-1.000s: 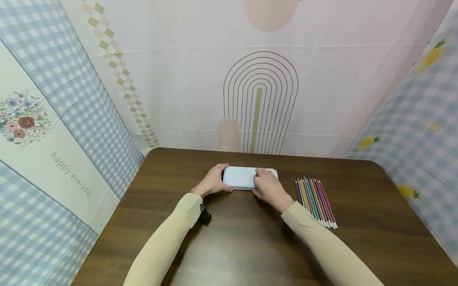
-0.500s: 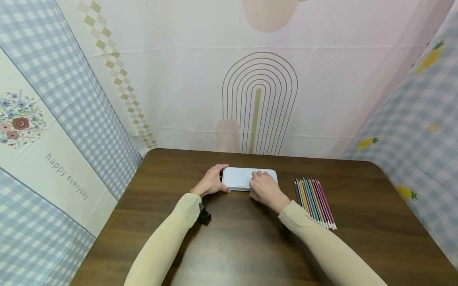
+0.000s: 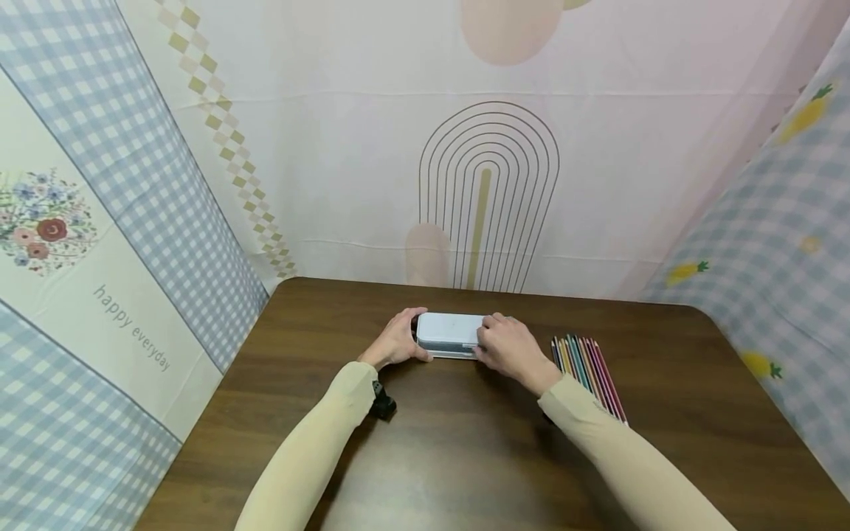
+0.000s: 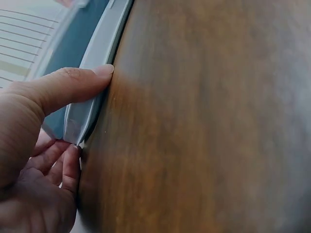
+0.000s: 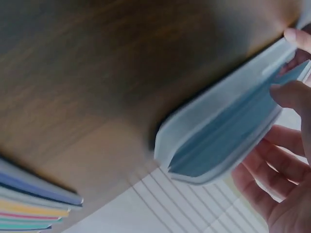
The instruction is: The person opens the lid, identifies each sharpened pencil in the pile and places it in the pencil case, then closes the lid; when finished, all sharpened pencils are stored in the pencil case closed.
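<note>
The white case [image 3: 446, 335] sits on the brown table [image 3: 438, 450], near the middle of the frame. The left hand [image 3: 396, 339] holds its left end between thumb and fingers. The right hand [image 3: 510, 345] pinches the lid [image 3: 454, 324], tipped partly open. Colored pencils [image 3: 589, 372] lie right of center.

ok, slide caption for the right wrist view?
Right hand holds open the lid of a pale case, colored pencils lying at lower left.

The words "happy everyday" [image 3: 133, 328] are on the white stripe [image 3: 73, 313] of the blue checked cloth [image 3: 126, 169] on the left. The letters are thin and gray, and they slant down to the right.
</note>
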Tool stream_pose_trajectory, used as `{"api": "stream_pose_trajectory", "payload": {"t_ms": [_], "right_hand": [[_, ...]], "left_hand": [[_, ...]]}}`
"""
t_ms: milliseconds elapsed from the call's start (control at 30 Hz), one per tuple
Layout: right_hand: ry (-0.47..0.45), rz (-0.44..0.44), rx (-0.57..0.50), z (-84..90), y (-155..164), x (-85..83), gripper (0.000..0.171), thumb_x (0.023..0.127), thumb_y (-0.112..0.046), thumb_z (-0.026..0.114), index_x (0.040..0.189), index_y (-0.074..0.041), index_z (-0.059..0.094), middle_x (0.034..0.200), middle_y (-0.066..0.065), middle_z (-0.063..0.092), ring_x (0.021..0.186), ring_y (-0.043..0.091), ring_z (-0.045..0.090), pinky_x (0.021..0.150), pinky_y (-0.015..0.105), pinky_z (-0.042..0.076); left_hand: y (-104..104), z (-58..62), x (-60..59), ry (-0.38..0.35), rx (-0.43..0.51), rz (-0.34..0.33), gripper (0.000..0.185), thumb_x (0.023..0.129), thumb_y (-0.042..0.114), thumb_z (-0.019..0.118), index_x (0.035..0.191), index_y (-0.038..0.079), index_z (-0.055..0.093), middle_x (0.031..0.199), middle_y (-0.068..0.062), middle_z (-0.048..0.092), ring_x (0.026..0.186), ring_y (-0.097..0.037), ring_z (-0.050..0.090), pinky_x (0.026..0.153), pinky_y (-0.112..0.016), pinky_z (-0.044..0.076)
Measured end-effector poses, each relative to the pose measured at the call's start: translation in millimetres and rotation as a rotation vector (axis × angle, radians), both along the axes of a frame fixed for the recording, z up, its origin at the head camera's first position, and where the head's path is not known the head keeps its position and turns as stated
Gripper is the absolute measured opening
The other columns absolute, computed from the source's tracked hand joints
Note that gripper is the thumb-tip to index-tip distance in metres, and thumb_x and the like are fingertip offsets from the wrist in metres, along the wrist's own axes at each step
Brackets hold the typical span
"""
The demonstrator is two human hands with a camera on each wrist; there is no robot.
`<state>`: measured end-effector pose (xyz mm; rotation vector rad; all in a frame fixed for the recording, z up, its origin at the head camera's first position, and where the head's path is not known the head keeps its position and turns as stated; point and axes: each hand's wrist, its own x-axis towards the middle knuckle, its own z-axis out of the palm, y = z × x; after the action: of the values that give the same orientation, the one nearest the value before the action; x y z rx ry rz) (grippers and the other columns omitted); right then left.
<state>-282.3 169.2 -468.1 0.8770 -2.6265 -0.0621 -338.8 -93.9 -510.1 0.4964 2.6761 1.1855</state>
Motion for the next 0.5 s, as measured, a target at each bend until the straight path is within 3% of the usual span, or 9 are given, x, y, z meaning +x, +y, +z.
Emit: {"api": "stream_pose_trajectory", "payload": {"t_ms": [133,267,367,500], "right_hand": [[0.008,-0.009,-0.057,7.5,13,-1.1,0.020,0.092,-0.024,0.087,0.089,-0.006,0.080,0.093,0.009,0.076,0.086,0.027,0.070,0.075,0.043,0.061],[-0.002,-0.047,-0.135,13.2,32,-3.9,0.016,0.094,-0.019,0.085,0.099,-0.004,0.083,0.099,0.012,0.080,0.092,0.031,0.074,0.080,0.048,0.063],[-0.046,-0.087,-0.246,16.2,45,-7.8,0.017,0.096,-0.015,0.082,0.106,-0.001,0.083,0.107,0.016,0.081,0.100,0.035,0.075,0.088,0.053,0.064],[-0.126,-0.113,-0.441,16.2,56,-16.8,0.019,0.098,-0.012,0.080,0.110,0.002,0.082,0.105,0.019,0.080,0.097,0.037,0.074,0.087,0.056,0.062]], "left_hand": [[0,-0.5,0.4,-0.006,0.017,0.007,0.109,0.068,0.009,0.100,0.163,0.005,0.046,0.161,-0.021,0.053,0.148,-0.038,0.049,0.130,-0.054,0.038],[1,-0.9,1.2,-0.024,0.044,0.011,0.113,0.067,0.007,0.100,0.164,0.003,0.042,0.158,-0.022,0.055,0.145,-0.037,0.051,0.130,-0.052,0.039],[1,-0.7,1.0,-0.037,0.075,0.017,0.115,0.066,0.005,0.100,0.164,0.001,0.040,0.152,-0.023,0.059,0.141,-0.037,0.055,0.128,-0.050,0.043],[2,-0.5,-0.6,-0.039,0.106,0.023,0.116,0.065,0.003,0.100,0.163,-0.004,0.039,0.148,-0.023,0.060,0.137,-0.037,0.058,0.125,-0.049,0.046]]}}
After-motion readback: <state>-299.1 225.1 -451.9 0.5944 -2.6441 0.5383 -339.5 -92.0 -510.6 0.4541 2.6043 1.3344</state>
